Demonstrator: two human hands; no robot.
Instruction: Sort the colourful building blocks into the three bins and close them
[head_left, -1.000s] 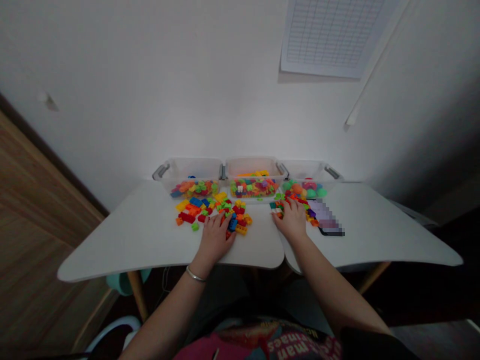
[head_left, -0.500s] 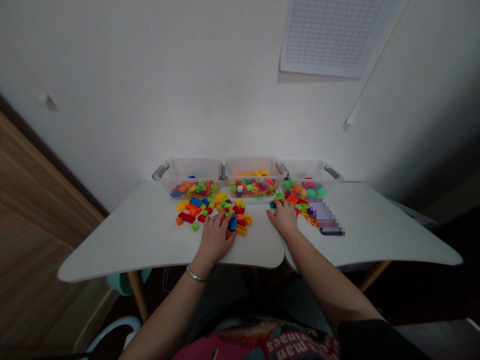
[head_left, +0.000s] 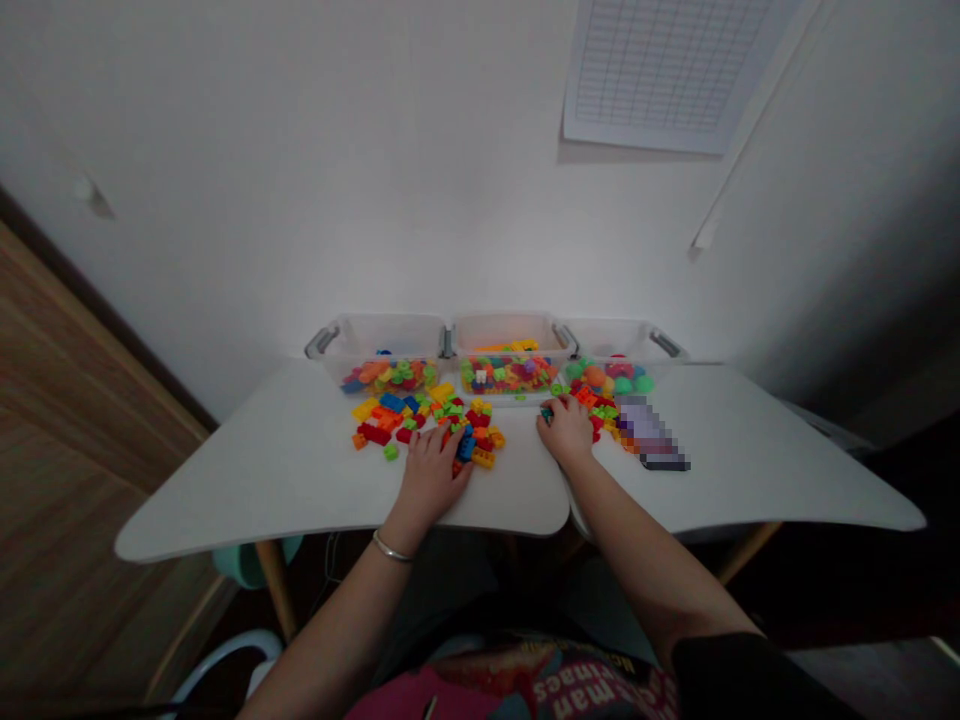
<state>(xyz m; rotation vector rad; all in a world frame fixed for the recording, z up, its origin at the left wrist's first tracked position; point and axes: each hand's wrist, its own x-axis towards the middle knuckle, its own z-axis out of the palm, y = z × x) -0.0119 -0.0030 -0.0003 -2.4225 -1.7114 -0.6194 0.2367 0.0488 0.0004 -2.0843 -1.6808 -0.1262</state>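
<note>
My left hand (head_left: 433, 472), with a silver bangle at the wrist, rests on the near edge of a pile of toy building bricks (head_left: 390, 403). Its fingers are spread, and a blue brick (head_left: 466, 445) sits by the index finger and thumb. Beside a second, smaller heap of toy bricks (head_left: 585, 396) on the right, my right hand (head_left: 568, 432) is closed on a small teal brick (head_left: 547, 412) at the fingertips. The fingers partly cover that brick.
Three clear bins stand along the wall: a left bin (head_left: 390, 335) and a middle bin (head_left: 510, 330) with bricks, and a right bin (head_left: 611, 340) with round pieces. A pixelated phone-like object (head_left: 652, 435) lies right of the small heap. Two white tabletops (head_left: 277, 480) meet near the middle.
My right hand has shifted very slightly to the right, and its fingers are drawn in more around the teal brick. My left hand has stayed almost still.
</note>
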